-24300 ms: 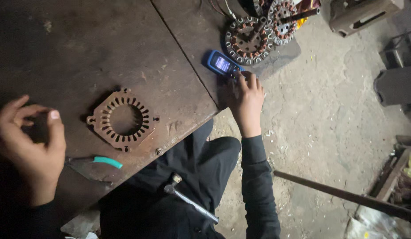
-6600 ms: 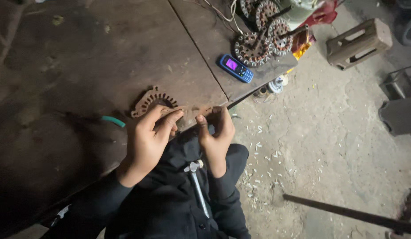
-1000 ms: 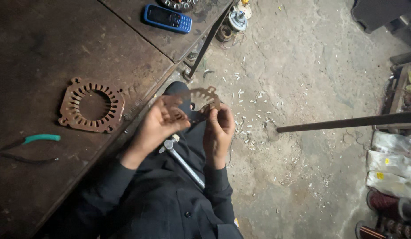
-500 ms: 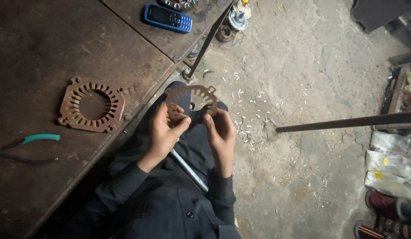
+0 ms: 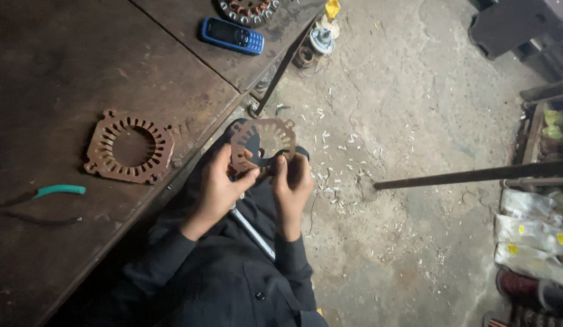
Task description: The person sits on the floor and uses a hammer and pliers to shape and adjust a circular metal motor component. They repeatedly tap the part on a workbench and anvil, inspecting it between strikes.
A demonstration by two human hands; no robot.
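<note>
I hold a thin rusty ring-shaped stator plate (image 5: 262, 140) with slotted inner teeth over my lap, off the table edge. My left hand (image 5: 224, 184) pinches its lower left rim between thumb and fingers. My right hand (image 5: 291, 181) grips its lower right rim. A thicker stack of the same rusty slotted rings (image 5: 129, 146) lies flat on the dark wooden table (image 5: 69, 66) to the left of my hands. A metal rod (image 5: 252, 227) rests across my dark clothing below the hands.
Green-handled pliers (image 5: 42, 195) lie at the table's left. A blue mobile phone (image 5: 232, 35) and a wound stator (image 5: 247, 8) sit at the far table end. The concrete floor (image 5: 402, 109) has white scraps. A metal bar (image 5: 469, 175) juts from the right; bags sit at right.
My hands have shifted a little and the thin plate is raised and turned flatter toward the camera. Much earlier the hands were at the table; now they work over my lap.
</note>
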